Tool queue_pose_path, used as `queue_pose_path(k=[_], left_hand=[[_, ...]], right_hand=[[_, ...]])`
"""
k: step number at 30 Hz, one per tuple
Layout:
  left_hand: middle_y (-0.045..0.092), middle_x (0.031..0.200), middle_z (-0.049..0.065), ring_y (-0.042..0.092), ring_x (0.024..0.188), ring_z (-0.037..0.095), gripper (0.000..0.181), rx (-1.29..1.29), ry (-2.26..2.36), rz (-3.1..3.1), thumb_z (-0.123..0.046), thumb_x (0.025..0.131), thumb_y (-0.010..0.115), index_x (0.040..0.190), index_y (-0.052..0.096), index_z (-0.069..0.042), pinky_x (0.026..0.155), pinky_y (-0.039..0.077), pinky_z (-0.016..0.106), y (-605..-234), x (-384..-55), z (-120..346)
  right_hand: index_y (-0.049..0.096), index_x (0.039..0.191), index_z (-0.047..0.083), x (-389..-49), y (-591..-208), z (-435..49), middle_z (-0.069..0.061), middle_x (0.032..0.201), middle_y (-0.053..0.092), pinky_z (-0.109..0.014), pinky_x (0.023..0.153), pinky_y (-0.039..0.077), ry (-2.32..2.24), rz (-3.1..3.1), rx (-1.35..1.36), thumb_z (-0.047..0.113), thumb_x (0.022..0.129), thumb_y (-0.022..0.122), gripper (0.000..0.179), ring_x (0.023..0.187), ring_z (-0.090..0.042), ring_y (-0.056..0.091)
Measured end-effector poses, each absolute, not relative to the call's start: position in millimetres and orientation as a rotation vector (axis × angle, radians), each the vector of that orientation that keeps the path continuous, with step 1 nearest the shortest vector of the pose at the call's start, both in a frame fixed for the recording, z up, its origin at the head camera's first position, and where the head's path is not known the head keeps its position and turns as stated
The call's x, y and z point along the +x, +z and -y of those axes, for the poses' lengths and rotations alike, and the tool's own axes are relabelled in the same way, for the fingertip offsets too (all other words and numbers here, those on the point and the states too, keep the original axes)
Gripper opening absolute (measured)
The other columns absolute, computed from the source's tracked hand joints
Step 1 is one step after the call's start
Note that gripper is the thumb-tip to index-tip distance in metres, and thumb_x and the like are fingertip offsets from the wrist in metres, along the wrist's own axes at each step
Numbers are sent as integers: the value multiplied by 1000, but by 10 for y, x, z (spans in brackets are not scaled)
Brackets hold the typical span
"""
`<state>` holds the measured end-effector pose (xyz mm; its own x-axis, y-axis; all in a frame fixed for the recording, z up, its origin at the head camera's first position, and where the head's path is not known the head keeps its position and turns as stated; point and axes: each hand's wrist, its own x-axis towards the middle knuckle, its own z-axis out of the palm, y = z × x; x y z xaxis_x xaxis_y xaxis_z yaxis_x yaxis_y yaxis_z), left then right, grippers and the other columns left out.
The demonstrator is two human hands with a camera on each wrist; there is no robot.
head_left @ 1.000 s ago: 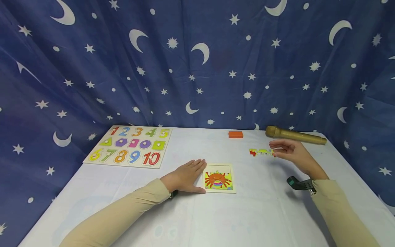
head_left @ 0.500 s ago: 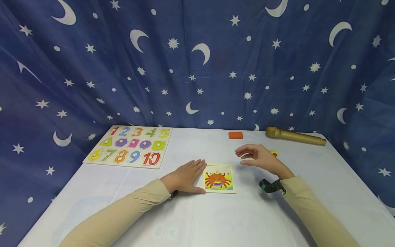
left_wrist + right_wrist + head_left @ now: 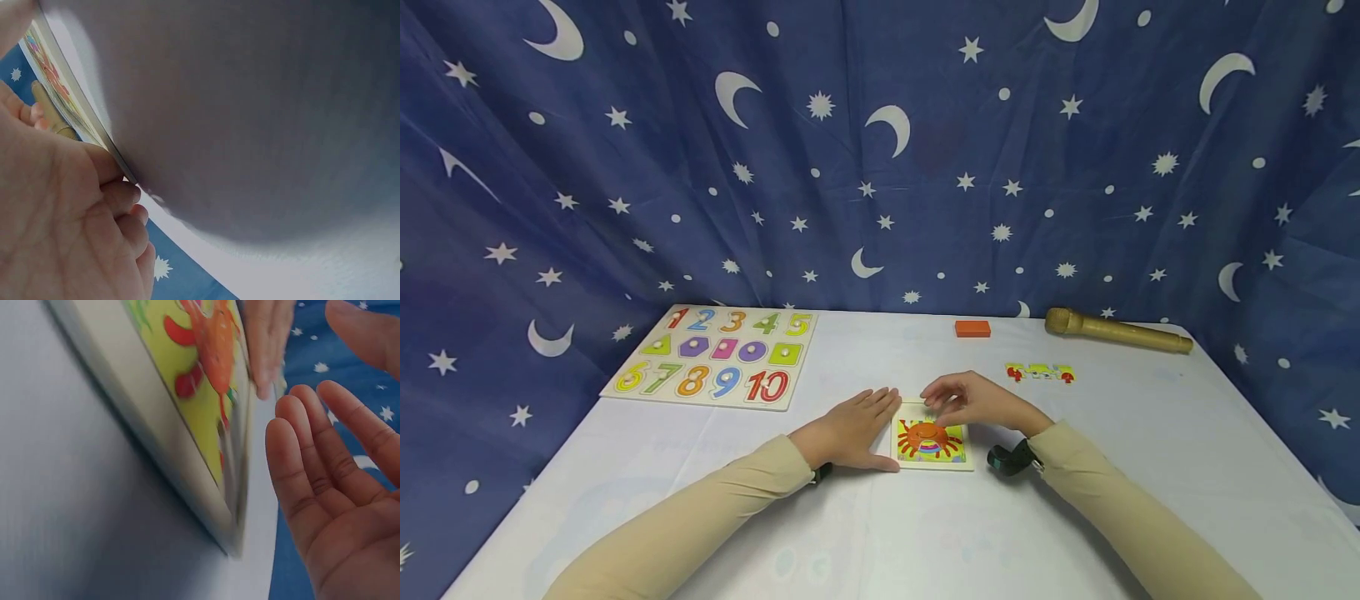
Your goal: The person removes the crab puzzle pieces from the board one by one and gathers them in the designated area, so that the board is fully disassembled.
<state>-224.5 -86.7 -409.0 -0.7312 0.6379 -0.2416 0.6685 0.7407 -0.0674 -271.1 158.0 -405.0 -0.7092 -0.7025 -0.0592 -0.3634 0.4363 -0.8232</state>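
A square wooden crab puzzle [image 3: 931, 450] in a pale frame lies on the white table, its orange crab toward the front and a bare strip along the far side. My left hand [image 3: 855, 429] rests at its left edge, fingers straight; in the left wrist view that hand's fingers [image 3: 119, 197] touch the frame's edge. Over the puzzle's far right part hovers my right hand [image 3: 973, 402], with nothing between its loosely bent fingers [image 3: 287, 456] in the right wrist view. Farther back and right lies a thin yellow-and-red puzzle piece [image 3: 1040, 373].
A wooden number and shape board [image 3: 711, 357] lies at the back left. Near the far edge are an orange block [image 3: 973, 329] and a gold microphone [image 3: 1117, 331]. A blue curtain [image 3: 880, 167] with moons and stars hangs behind the table.
My right hand has moved left and nearer, from beside the thin puzzle piece to over the crab puzzle. The thin piece is uncovered again. My left hand has stayed in place.
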Motion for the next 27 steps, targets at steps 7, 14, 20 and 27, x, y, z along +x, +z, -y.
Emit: queue_pose_path(k=[7, 14, 20, 27], left_hand=[[16, 158, 7, 16, 147, 22, 99, 1042, -211, -2733, -73, 82, 44, 151, 18, -7, 121, 16, 36, -4085, -2253, 871], [18, 158, 8, 17, 147, 22, 97, 1054, -206, -2741, -71, 83, 45, 150, 19, -6, 120, 17, 36, -4101, -2256, 875], [18, 158, 9, 18, 146, 23, 97, 1063, -196, -2744, -71, 84, 45, 150, 19, -5, 120, 17, 36, -4105, -2251, 876], [17, 158, 8, 16, 147, 22, 97, 1040, -178, -2740, -70, 83, 46, 150, 19, -5, 121, 16, 35, -4100, -2256, 874]], right_hand=[[64, 113, 0, -2735, -4107, -1400, -11, 101, 69, -17, 72, 52, -1080, -2306, -894, 13, 78, 76, 39, 82, -12, 60], [68, 105, 5, -2688, -4099, -1319, -1, 82, 65, -16, 61, 47, -953, -2352, -878, 14, 77, 77, 30, 69, -10, 53], [69, 103, 7, -2680, -4108, -1313, 0, 78, 61, -15, 58, 43, -891, -2378, -929, 15, 77, 77, 28, 67, -8, 49], [70, 104, 8, -2667, -4100, -1297, 1, 80, 60, -14, 59, 42, -861, -2387, -923, 14, 77, 77, 28, 69, -8, 48]])
